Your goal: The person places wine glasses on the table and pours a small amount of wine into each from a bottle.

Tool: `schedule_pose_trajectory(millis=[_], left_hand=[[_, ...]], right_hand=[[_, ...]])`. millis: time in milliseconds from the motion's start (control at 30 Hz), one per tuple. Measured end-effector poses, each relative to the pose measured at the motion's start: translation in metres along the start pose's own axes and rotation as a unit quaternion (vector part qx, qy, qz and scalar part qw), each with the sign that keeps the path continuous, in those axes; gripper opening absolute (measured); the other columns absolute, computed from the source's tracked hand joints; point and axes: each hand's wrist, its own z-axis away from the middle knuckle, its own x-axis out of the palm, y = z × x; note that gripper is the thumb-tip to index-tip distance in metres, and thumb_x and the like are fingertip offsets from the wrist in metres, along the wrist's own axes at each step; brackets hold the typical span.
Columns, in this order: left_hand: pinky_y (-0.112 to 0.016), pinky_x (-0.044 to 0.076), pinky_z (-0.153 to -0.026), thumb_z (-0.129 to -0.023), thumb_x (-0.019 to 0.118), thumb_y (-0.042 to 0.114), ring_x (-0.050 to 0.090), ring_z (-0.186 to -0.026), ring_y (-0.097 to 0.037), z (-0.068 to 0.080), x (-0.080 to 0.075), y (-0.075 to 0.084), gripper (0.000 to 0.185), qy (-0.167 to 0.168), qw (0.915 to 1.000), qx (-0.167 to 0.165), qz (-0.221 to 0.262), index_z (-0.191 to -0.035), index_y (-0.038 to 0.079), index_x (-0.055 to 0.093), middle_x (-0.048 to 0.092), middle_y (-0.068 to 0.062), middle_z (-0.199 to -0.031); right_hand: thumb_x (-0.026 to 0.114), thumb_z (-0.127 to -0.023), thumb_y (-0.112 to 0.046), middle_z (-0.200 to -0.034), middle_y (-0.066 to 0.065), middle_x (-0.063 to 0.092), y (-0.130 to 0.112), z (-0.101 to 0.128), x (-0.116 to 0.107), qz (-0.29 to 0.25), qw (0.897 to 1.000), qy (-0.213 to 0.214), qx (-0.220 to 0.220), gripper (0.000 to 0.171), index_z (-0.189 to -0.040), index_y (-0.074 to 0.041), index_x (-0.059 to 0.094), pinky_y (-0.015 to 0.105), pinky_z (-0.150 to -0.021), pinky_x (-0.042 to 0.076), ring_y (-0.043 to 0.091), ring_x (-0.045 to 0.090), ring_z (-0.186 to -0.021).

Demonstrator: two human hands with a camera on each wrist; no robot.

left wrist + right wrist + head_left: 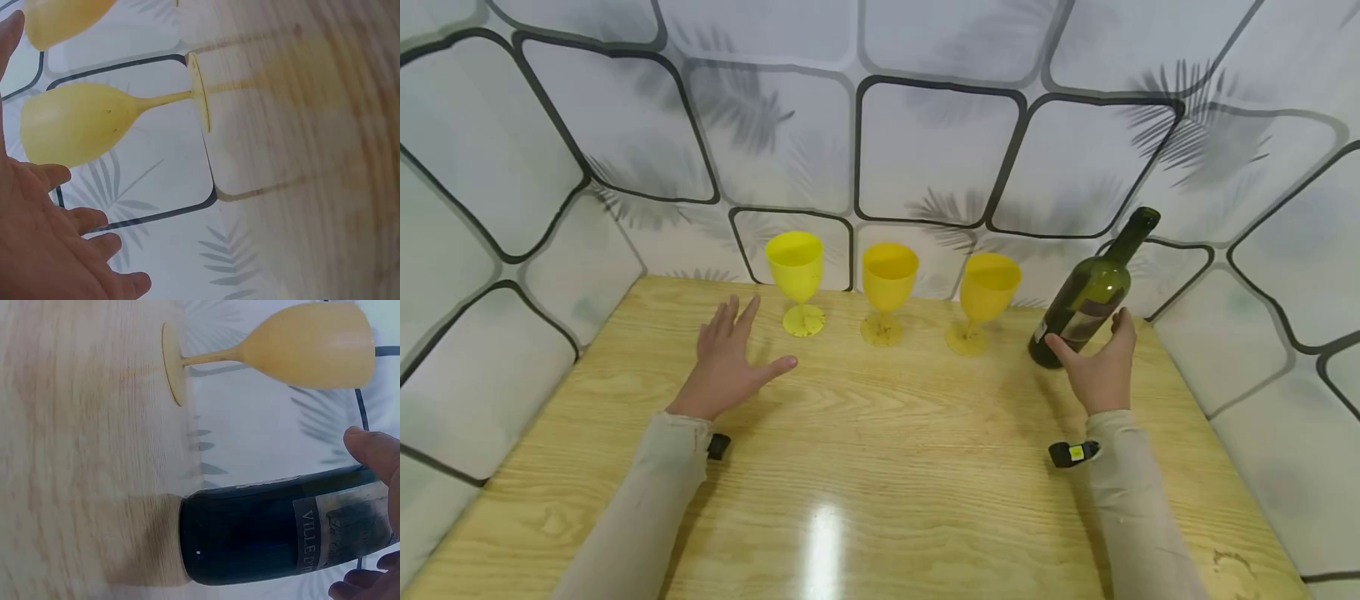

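Observation:
A dark green wine bottle (1086, 296) with a label stands at the right of the table. My right hand (1103, 367) is spread about its lower half, thumb on one side and fingers on the other. In the right wrist view, gaps show between the bottle (250, 531) and both the thumb and fingertips. Three yellow goblets stand in a row along the back: a bright left goblet (795, 267), a middle goblet (890, 275) and a right goblet (990, 287). My left hand (722, 367), fingers spread, is nearest the left goblet, holding nothing.
The light wooden table (880, 433) meets a patterned backdrop (940, 150) just behind the goblets. Backdrop panels also rise along the left and right sides. Each wrist carries a small black device (1073, 453).

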Motion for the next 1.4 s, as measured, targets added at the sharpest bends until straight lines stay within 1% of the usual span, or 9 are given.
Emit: schedule_pose_trajectory(millis=[133,267,433,667,800,933,1067,1233,1400], left_hand=[[-0.073,0.003,-0.120,-0.087,0.069,0.070,-0.006,-0.157,-0.044,-0.005,0.001,-0.002,0.116,0.004,0.9995,-0.004,0.030,-0.168,0.023,0.000,-0.012,-0.013,-0.172],[-0.075,0.017,-0.117,-0.087,0.075,0.063,0.003,-0.158,-0.043,-0.014,0.002,-0.006,0.119,0.017,0.9956,-0.012,0.091,-0.166,0.030,-0.008,-0.006,-0.011,-0.173],[-0.069,0.019,-0.120,-0.087,0.079,0.056,0.008,-0.158,-0.037,-0.028,0.002,-0.010,0.121,0.036,0.9813,-0.016,0.189,-0.165,0.033,-0.012,-0.002,-0.005,-0.173],[-0.056,0.020,-0.125,-0.093,0.078,0.042,0.015,-0.157,-0.036,-0.047,0.000,-0.005,0.113,0.038,0.9567,-0.022,0.288,-0.166,0.024,-0.006,0.008,-0.016,-0.171],[-0.054,0.020,-0.126,-0.094,0.077,0.035,0.015,-0.157,-0.036,-0.054,-0.003,0.005,0.110,0.039,0.9504,-0.027,0.307,-0.166,0.023,-0.005,0.008,-0.016,-0.171],[-0.055,0.018,-0.126,-0.095,0.076,0.026,0.017,-0.155,-0.038,-0.055,-0.010,0.025,0.107,0.037,0.9436,-0.028,0.328,-0.166,0.017,-0.003,0.012,-0.020,-0.169],[-0.054,0.017,-0.127,-0.096,0.075,0.022,0.021,-0.154,-0.039,-0.055,-0.014,0.041,0.105,0.034,0.9368,-0.029,0.347,-0.166,0.012,-0.002,0.017,-0.022,-0.167],[-0.053,0.018,-0.126,-0.094,0.078,0.026,0.025,-0.153,-0.038,-0.068,-0.001,0.037,0.107,0.056,0.9333,-0.023,0.354,-0.167,0.018,0.000,0.022,-0.019,-0.167],[-0.053,0.022,-0.125,-0.093,0.079,0.031,0.033,-0.149,-0.033,-0.080,0.013,0.024,0.103,0.086,0.9301,-0.006,0.357,-0.166,0.023,0.007,0.031,-0.014,-0.164]], right_hand=[[0.079,-0.092,-0.034,-0.170,0.017,0.011,0.003,-0.004,0.000,-0.017,1.000,0.000,0.012,0.107,-0.166,-0.010,0.005,0.045,-0.127,0.018,0.032,0.015,-0.157],[0.078,-0.092,-0.032,-0.170,0.017,0.014,0.006,-0.009,-0.002,-0.026,1.000,0.001,0.014,0.105,-0.165,-0.008,0.006,0.047,-0.127,0.020,0.033,0.019,-0.156],[0.079,-0.092,-0.032,-0.167,0.018,0.024,0.009,-0.020,-0.007,-0.040,0.999,0.002,0.016,0.104,-0.165,-0.010,0.009,0.050,-0.126,0.022,0.031,0.027,-0.154],[0.079,-0.091,-0.035,-0.157,0.015,0.037,0.005,-0.035,-0.012,-0.084,0.996,-0.012,0.034,0.099,-0.165,-0.017,0.015,0.047,-0.125,0.026,0.029,0.036,-0.149],[0.080,-0.091,-0.033,-0.142,0.007,0.046,0.002,-0.040,-0.011,-0.081,0.996,-0.007,0.032,0.091,-0.161,-0.015,0.025,0.046,-0.122,0.034,0.027,0.044,-0.139],[0.079,-0.092,-0.033,-0.138,0.001,0.046,0.000,-0.042,-0.010,-0.076,0.997,-0.007,0.027,0.086,-0.159,-0.016,0.029,0.044,-0.118,0.039,0.026,0.046,-0.137],[0.081,-0.091,-0.033,-0.125,-0.009,0.052,0.001,-0.043,-0.010,-0.080,0.996,0.007,0.032,0.078,-0.155,-0.020,0.038,0.032,-0.104,0.048,0.021,0.053,-0.132],[0.083,-0.090,-0.031,-0.109,-0.017,0.055,0.006,-0.045,-0.009,-0.084,0.996,0.023,0.022,0.066,-0.144,-0.020,0.047,0.020,-0.090,0.050,0.010,0.059,-0.117],[0.083,-0.089,-0.034,-0.109,-0.017,0.056,0.008,-0.045,-0.010,-0.074,0.997,0.018,0.017,0.065,-0.143,-0.020,0.049,0.022,-0.091,0.051,0.012,0.060,-0.118]])
